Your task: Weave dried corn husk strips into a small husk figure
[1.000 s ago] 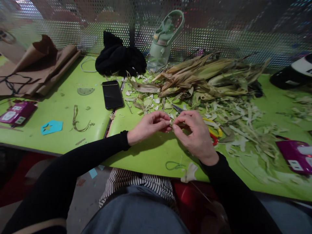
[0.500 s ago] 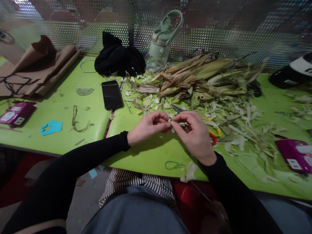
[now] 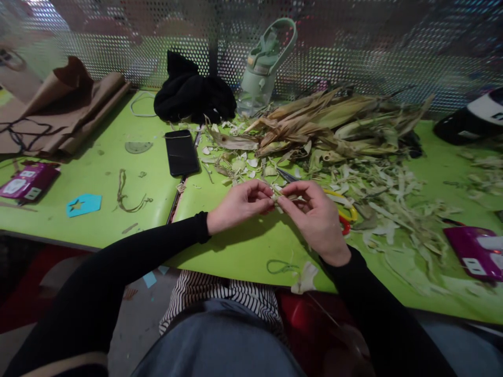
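The green table [image 3: 239, 251] carries the material; take the work point as clock centre. A corn-husk pile [image 3: 330, 118] lies at one o'clock, husk shreds [image 3: 401, 199] at three o'clock. Scissors [image 3: 287, 176] point their blades to one o'clock, partly hidden by the right hand [image 3: 314, 217]. The right fingers pinch a small husk piece [image 3: 275, 198] at clock centre; the left hand [image 3: 241, 204], at nine o'clock, appears pinched on it too. Caution: excess tension could split it; a loose pinch could drop it among similar scraps.
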`<action>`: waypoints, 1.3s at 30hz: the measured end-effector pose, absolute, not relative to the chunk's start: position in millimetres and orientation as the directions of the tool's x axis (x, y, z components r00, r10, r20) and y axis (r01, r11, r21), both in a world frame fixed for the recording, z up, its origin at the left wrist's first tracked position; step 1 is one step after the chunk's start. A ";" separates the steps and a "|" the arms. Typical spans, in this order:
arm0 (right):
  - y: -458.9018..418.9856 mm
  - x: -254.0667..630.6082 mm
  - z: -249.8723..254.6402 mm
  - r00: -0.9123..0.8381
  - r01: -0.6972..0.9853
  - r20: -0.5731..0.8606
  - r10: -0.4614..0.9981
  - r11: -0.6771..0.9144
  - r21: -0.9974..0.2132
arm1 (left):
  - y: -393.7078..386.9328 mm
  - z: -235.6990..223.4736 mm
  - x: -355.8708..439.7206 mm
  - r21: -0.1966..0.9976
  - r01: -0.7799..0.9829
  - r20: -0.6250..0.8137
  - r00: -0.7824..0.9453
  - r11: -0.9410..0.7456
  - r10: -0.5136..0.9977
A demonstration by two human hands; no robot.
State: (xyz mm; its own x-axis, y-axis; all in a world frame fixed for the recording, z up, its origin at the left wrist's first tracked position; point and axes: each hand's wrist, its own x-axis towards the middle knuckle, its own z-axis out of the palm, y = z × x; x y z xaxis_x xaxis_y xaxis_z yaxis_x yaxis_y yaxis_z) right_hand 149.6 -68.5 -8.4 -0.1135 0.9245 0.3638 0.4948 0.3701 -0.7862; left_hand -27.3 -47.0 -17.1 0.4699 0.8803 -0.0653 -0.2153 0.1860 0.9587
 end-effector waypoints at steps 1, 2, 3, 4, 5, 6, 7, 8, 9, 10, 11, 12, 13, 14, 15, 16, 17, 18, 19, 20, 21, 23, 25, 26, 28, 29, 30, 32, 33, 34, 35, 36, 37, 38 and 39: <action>-68.1 149.7 -9.5 -0.114 0.476 0.344 0.932 0.355 -0.804 | -47.0 -17.0 -27.5 0.963 -0.207 -0.059 0.469 0.175 0.881; -67.8 149.9 -10.5 -0.120 0.464 0.329 0.937 0.346 -0.815 | -46.8 -16.9 -27.8 0.966 -0.200 -0.052 0.467 0.163 0.883; -67.5 150.0 -11.5 -0.127 0.454 0.321 0.938 0.343 -0.822 | -46.5 -16.9 -28.1 0.969 -0.196 -0.045 0.464 0.152 0.885; -67.2 150.2 -12.3 -0.136 0.445 0.316 0.939 0.343 -0.827 | -46.1 -16.9 -28.5 0.970 -0.196 -0.039 0.458 0.144 0.888; -66.7 150.4 -13.0 -0.142 0.435 0.313 0.939 0.344 -0.832 | -45.7 -16.9 -28.9 0.971 -0.198 -0.034 0.451 0.137 0.892; -66.2 150.7 -13.6 -0.148 0.424 0.310 0.939 0.344 -0.838 | -45.3 -17.0 -29.2 0.971 -0.199 -0.031 0.445 0.133 0.895; -65.5 151.1 -14.1 -0.150 0.414 0.309 0.939 0.344 -0.843 | -45.0 -17.1 -29.6 0.971 -0.199 -0.029 0.444 0.130 0.895; -64.8 151.7 -14.5 -0.155 0.410 0.305 0.940 0.342 -0.845 | -44.8 -17.2 -30.0 0.973 -0.196 -0.024 0.448 0.124 0.894; -64.0 152.2 -14.7 -0.163 0.415 0.300 0.940 0.341 -0.843 | -44.8 -17.3 -30.3 0.975 -0.189 -0.016 0.455 0.115 0.890; -63.3 152.7 -14.8 -0.174 0.432 0.294 0.940 0.342 -0.835 | -44.8 -17.4 -30.6 0.979 -0.179 -0.008 0.463 0.102 0.887; -62.9 153.1 -14.7 -0.191 0.459 0.291 0.938 0.347 -0.818 | -44.9 -17.5 -30.9 0.983 -0.165 0.001 0.467 0.086 0.884; -62.7 153.2 -14.4 -0.209 0.491 0.291 0.933 0.358 -0.795 | -45.0 -17.7 -31.1 0.987 -0.147 0.007 0.468 0.070 0.884; -62.9 153.0 -13.9 -0.221 0.516 0.297 0.929 0.370 -0.773 | -45.1 -17.9 -31.3 0.990 -0.127 0.011 0.465 0.055 0.885; -63.3 152.6 -13.3 -0.225 0.525 0.302 0.926 0.377 -0.763 | -45.2 -18.1 -31.5 0.994 -0.104 0.010 0.460 0.042 0.888; -64.0 152.0 -12.6 -0.220 0.515 0.307 0.926 0.377 -0.770 | -45.3 -18.3 -31.5 0.996 -0.080 0.006 0.457 0.034 0.889; -64.7 151.3 -11.9 -0.211 0.490 0.306 0.928 0.371 -0.788 | -45.5 -18.5 -31.5 0.998 -0.056 0.000 0.457 0.029 0.889; -65.5 150.7 -11.1 -0.203 0.464 0.301 0.932 0.362 -0.808 | -45.7 -18.8 -31.3 0.999 -0.035 -0.005 0.459 0.023 0.888; -66.0 150.2 -10.3 -0.203 0.448 0.292 0.935 0.354 -0.821 | -46.1 -19.1 -31.1 1.000 -0.015 -0.004 0.459 0.013 0.888; -66.4 149.9 -9.7 -0.214 0.447 0.280 0.936 0.349 -0.823 | -46.7 -19.3 -30.8 1.000 0.002 0.003 0.454 -0.004 0.891; -66.7 149.6 -9.1 -0.229 0.462 0.271 0.935 0.349 -0.815 | -47.4 -19.6 -30.4 1.000 0.016 0.014 0.445 -0.023 0.896; -66.7 149.5 -8.6 -0.241 0.484 0.261 0.935 0.349 -0.802 | -48.2 -19.7 -30.0 0.999 0.029 0.025 0.434 -0.042 0.900; -66.9 149.3 -8.2 -0.241 0.504 0.240 0.940 0.332 -0.798 | -49.7 -19.6 -29.6 0.997 0.052 0.036 0.417 -0.064 0.908; -67.3 148.8 -7.7 -0.214 0.468 0.218 0.952 0.296 -0.832 | -50.6 -18.6 -29.9 0.996 0.062 0.031 0.421 -0.063 0.906; -67.6 148.4 -7.2 -0.198 0.437 0.205 0.958 0.274 -0.857 | -50.7 -17.7 -30.4 0.996 0.060 0.028 0.431 -0.060 0.902; -68.4 148.0 -5.5 -0.169 0.366 0.177 0.970 0.228 -0.902 | -50.0 -15.6 -31.9 0.998 0.036 0.022 0.452 -0.043 0.892; -68.5 148.1 -4.3 -0.153 0.337 0.164 0.975 0.207 -0.918 | -49.4 -14.4 -32.8 1.000 0.014 0.017 0.465 -0.027 0.885; -68.4 148.4 -3.1 -0.138 0.314 0.154 0.978 0.191 -0.930 | -48.7 -13.3 -33.6 1.000 -0.009 0.011 0.477 -0.008 0.879; -67.4 149.9 -1.2 -0.135 0.286 0.136 0.981 0.170 -0.943 | -47.4 -11.3 -35.2 0.999 -0.040 -0.009 0.505 0.034 0.863; -66.4 150.9 -0.8 -0.151 0.277 0.125 0.981 0.163 -0.947 | -46.9 -10.4 -35.8 0.997 -0.052 -0.023 0.522 0.059 0.852; -65.3 151.9 -0.8 -0.174 0.268 0.111 0.978 0.156 -0.951 | -46.6 -9.7 -36.3 0.994 -0.065 -0.038 0.544 0.087 0.838; -64.0 152.8 -1.3 -0.198 0.259 0.098 0.975 0.148 -0.955 | -46.3 -9.1 -36.6 0.990 -0.079 -0.052 0.566 0.117 0.823; -62.8 153.6 -2.2 -0.217 0.250 0.086 0.972 0.140 -0.958 | -46.0 -8.6 -36.8 0.985 -0.093 -0.065 0.588 0.147 0.806; -61.7 154.2 -3.3 -0.229 0.244 0.077 0.970 0.133 -0.961 | -45.8 -8.4 -36.9 0.979 -0.106 -0.074 0.605 0.172 0.793; -60.7 154.7 -4.4 -0.231 0.242 0.067 0.971 0.124 -0.962 | -45.4 -8.4 -37.0 0.975 -0.117 -0.081 0.613 0.191 0.786; -60.0 155.3 -5.3 -0.224 0.240 0.059 0.973 0.113 -0.964 | -44.9 -8.7 -37.1 0.971 -0.123 -0.089 0.613 0.206 0.785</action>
State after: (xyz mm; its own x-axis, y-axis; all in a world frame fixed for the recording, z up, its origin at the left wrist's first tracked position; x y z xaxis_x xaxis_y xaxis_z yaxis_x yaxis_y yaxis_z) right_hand 155.3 -60.0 -5.3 -0.2236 0.9729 0.0586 0.2397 0.1132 -0.9642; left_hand -37.1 -44.9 -8.7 0.6127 0.7853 -0.0889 -0.1234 0.2062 0.9707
